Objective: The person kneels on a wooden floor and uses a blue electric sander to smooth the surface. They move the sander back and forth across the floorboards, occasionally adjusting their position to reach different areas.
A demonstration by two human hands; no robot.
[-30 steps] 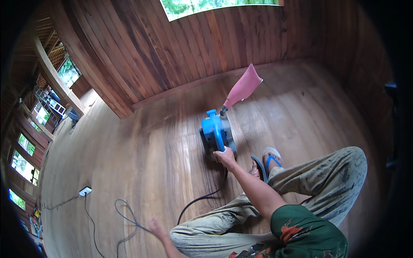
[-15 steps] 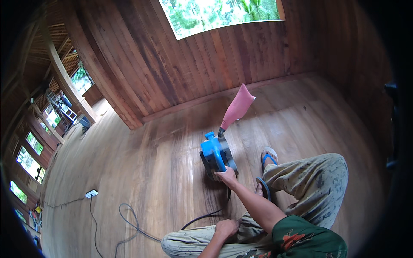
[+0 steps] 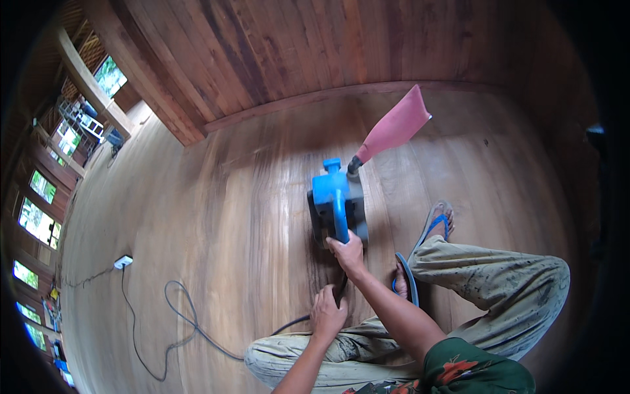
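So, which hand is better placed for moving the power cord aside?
Probably the left hand: it is close at the power cord, though contact is unclear. The right hand is occupied, gripping the rear handle of the blue belt sander.

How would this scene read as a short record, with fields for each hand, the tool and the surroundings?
Right hand: wrapped around the rear handle of the blue power tool
Left hand: at the black cord, grip unclear
Tool position: on the wooden floor
Tool attachment: pink bag
Behind: plank wall
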